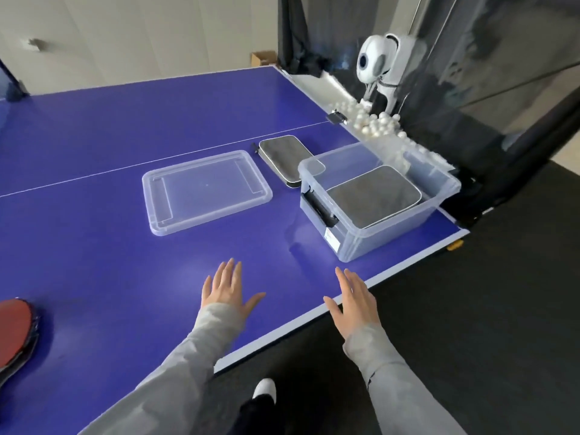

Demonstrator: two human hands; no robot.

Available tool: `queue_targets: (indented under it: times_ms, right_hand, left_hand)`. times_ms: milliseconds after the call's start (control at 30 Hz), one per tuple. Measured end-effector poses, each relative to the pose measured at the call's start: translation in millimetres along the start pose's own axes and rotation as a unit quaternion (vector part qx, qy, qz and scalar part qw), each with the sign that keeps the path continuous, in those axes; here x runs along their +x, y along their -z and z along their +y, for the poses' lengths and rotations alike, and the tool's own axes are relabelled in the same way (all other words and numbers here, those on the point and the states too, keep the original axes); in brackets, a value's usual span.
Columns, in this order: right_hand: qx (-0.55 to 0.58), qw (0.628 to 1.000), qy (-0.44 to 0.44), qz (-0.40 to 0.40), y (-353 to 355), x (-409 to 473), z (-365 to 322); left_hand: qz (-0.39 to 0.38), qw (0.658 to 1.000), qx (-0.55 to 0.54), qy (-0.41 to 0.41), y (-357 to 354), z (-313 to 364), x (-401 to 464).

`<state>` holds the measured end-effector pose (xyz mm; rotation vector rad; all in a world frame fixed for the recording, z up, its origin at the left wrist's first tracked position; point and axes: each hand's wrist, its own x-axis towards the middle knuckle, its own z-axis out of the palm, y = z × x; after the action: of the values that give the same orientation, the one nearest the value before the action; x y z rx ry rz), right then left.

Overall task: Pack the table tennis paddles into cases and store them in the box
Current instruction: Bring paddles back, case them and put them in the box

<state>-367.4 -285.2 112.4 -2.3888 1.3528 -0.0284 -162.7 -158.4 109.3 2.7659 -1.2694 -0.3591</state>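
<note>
While both of my hands hover flat over the near edge of the blue worktop (94, 246), neither one holds anything: the left hand (226, 288) has its fingers (230, 271) stretched out and slightly spread with the thumb out to the side, and the right hand (353, 301) looks the same, palm down above the white edge line. The clear storage box (389, 227) stands open at the right corner of the worktop, with one grey paddle case (375, 196) lying flat inside it. A second grey paddle case (284, 158) lies on the worktop just behind the box, its near end hidden by the box's corner (whether they touch I cannot tell). The box's clear lid (205, 191) rests flat to the left of both. A red table tennis paddle (15, 328) lies at the far left edge of my view, well apart from the cases. Beyond the box, white balls (375, 120) sit heaped below a white ball-feeding machine (379, 64).
</note>
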Motion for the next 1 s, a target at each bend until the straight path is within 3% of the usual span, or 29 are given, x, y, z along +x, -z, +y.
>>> queue_targets:
  times_ms: [200, 533, 1000]
  right_hand:
    - [0.019, 0.996, -0.027, 0.087, 47, 43, 43]
    - [-0.009, 0.991, 0.006, 0.135, 117, 163, 96]
    - [-0.024, 0.984, 0.160, 0.080, 164, 351, 105]
  left_hand:
    - [0.032, 0.998, -0.053, -0.030, 6, 69, 62]
    - [0.038, 0.992, -0.119, -0.001, 26, 152, 187]
    - [0.059, 0.955, -0.243, 0.158, 44, 219, 301]
